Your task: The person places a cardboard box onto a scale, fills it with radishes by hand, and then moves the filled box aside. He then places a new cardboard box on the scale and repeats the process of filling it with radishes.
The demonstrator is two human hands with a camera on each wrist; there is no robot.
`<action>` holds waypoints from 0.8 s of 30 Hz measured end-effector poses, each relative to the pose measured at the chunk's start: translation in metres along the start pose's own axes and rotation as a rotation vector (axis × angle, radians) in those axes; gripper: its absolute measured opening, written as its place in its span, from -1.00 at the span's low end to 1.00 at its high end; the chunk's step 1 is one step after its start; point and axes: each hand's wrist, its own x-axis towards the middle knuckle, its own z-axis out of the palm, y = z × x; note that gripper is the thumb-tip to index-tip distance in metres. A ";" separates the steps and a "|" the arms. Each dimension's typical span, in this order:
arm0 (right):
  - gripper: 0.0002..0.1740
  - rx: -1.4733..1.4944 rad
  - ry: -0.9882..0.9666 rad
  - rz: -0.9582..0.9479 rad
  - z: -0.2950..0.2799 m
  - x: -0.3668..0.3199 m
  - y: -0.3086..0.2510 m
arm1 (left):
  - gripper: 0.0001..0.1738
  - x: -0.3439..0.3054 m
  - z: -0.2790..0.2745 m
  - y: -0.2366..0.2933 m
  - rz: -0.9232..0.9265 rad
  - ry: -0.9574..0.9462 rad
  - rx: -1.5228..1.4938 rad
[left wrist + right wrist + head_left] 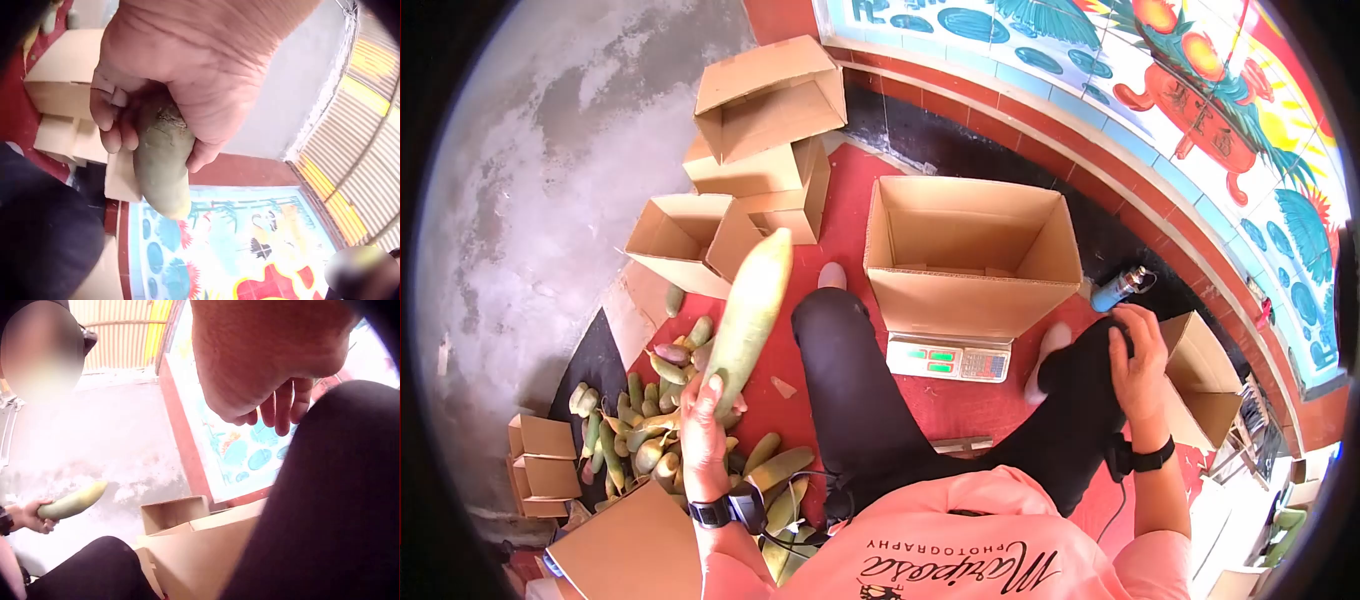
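Note:
A long pale green vegetable [750, 305], yellowish at its tip, is gripped at its lower end by my left hand [703, 435], tip raised. In the left wrist view the fingers and thumb of the left hand [181, 81] curl round the vegetable [164, 156]. My right hand [1138, 370] rests at the right knee, fingers loosely bent, holding nothing. A large open carton [975, 305] stands on a scale [949, 358] with lit green digits, between the legs. Many similar vegetables [655, 430] lie piled at the left.
Open cartons [770, 90] are stacked at the upper left, with another carton [675, 240] below them. A blue bottle [1120, 290] stands right of the large carton. One more carton [1200, 380] is beyond the right hand. Cardboard [630, 545] lies at the lower left.

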 end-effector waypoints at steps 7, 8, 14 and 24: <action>-0.42 0.333 -0.122 -0.167 0.008 0.029 -0.046 | -0.38 -0.009 0.063 0.021 -0.153 -0.372 0.050; -0.34 0.317 -0.154 -0.245 0.010 0.033 -0.050 | -0.41 -0.010 0.075 0.023 -0.182 -0.434 0.079; -0.26 0.279 -0.396 -0.290 0.034 0.031 -0.032 | -0.59 0.006 0.143 0.039 -0.276 -0.735 0.262; -0.28 0.557 -0.560 0.139 0.045 0.025 0.017 | -0.60 0.092 0.203 0.029 0.038 -0.764 0.241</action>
